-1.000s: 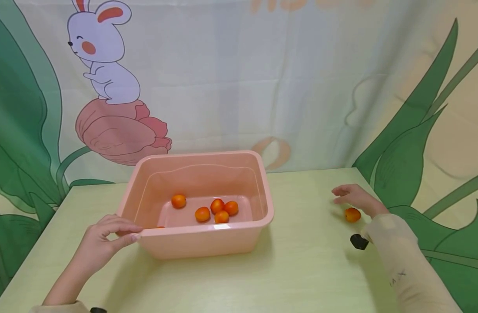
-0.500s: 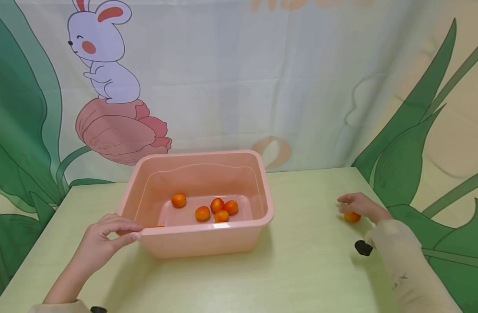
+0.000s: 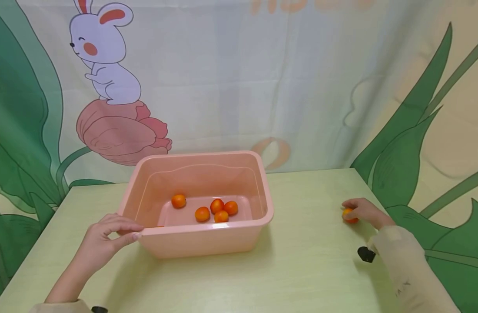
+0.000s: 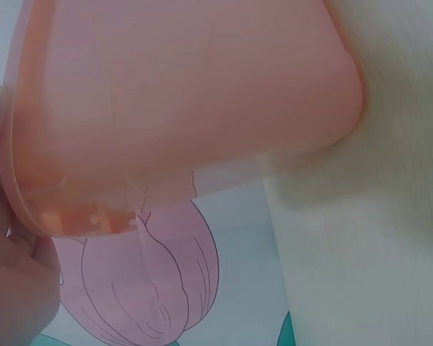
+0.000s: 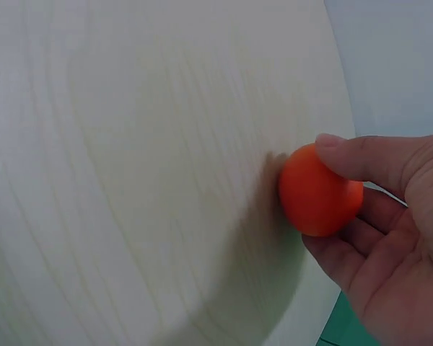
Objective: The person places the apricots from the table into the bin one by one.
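A pink plastic tub [image 3: 207, 241] stands on the table, left of its middle. My left hand [image 3: 100, 241] grips its near left corner, thumb outside and fingers over the rim; the left wrist view shows the tub's wall [image 4: 202, 86] beside that hand [image 4: 18, 274]. Inside the tub lie several small round orange fruits [image 3: 202, 214], one mostly hidden behind the near rim. Far to the right, my right hand [image 3: 366, 212] holds another round orange-red fruit [image 5: 314, 191] between thumb and fingers, at the tabletop. Its exact kind is unclear.
The pale green table [image 3: 301, 261] ends at a hanging cloth [image 3: 207, 87] printed with a rabbit and plants. Its right edge runs close by my right hand. A black piece [image 3: 366, 254] sits at my right sleeve.
My right hand has come down and slightly toward me onto the lone fruit and taken hold of it. My left hand and the tub have stayed in place.
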Demonstrator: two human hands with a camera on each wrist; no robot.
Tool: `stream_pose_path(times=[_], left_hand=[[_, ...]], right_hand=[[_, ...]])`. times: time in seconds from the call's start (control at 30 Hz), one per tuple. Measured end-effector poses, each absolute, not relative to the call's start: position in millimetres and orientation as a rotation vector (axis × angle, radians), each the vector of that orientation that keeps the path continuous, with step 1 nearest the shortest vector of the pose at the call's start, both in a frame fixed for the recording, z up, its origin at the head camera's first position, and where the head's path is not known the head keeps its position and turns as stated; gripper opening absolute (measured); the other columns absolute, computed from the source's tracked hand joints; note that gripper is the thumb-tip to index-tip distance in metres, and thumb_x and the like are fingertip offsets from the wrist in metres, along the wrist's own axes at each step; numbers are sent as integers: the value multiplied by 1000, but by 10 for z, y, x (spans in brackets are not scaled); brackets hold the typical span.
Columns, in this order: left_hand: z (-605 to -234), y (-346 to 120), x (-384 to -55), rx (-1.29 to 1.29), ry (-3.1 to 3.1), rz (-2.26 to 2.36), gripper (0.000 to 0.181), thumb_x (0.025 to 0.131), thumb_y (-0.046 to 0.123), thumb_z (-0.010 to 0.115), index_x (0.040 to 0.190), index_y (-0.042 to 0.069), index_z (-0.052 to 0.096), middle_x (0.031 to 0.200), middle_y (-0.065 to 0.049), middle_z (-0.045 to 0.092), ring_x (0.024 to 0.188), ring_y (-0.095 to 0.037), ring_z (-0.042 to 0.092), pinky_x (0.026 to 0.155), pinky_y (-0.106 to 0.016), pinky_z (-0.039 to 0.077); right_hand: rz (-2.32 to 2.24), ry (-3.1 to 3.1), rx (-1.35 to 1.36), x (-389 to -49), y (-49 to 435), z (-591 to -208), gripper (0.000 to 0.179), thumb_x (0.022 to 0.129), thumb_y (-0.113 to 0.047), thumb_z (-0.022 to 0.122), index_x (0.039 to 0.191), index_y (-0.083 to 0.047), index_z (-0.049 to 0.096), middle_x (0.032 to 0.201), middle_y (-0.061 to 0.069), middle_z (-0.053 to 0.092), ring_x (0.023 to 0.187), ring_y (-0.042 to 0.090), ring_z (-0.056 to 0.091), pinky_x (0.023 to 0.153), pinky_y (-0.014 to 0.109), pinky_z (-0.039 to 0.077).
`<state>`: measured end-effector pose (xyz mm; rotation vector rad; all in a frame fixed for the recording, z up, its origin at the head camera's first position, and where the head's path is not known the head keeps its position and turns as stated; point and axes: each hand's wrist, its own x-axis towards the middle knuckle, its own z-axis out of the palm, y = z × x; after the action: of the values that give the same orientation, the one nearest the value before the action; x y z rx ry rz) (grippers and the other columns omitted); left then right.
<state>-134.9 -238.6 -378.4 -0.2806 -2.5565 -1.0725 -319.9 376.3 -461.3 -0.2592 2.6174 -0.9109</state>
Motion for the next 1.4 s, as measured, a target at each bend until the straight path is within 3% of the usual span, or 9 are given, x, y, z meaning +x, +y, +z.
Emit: stream_pose_path(times=[0.57,1.07,1.4], left_hand=[[-3793,-2385,-1347,-282,-2550,-1060,15,68,8,74,82,12,71,79,18,61,78,6,46,66,-10,39],[-3809,-2395,-1352,-299,-2525,-1069,16,67,6,74,82,12,71,78,18,60,78,6,47,65,-10,39],[-3797,-2389,-1349,-296,-2530,-1068,17,66,7,74,82,12,71,78,18,61,77,6,46,66,-10,38]], right_hand=[[-899,2725,-162,-3196,3749,-4608,52,80,-20,63,118,12,47,117,30,48,102,36,46,86,45,40],[-970,2768,-237,-3264,3537,-4345,52,81,-20,62,119,11,46,111,26,53,87,22,53,75,29,41],[-963,2773,-301,-3296,3328,-4149,49,82,-19,62,121,6,47,113,24,53,93,27,55,77,34,44]])
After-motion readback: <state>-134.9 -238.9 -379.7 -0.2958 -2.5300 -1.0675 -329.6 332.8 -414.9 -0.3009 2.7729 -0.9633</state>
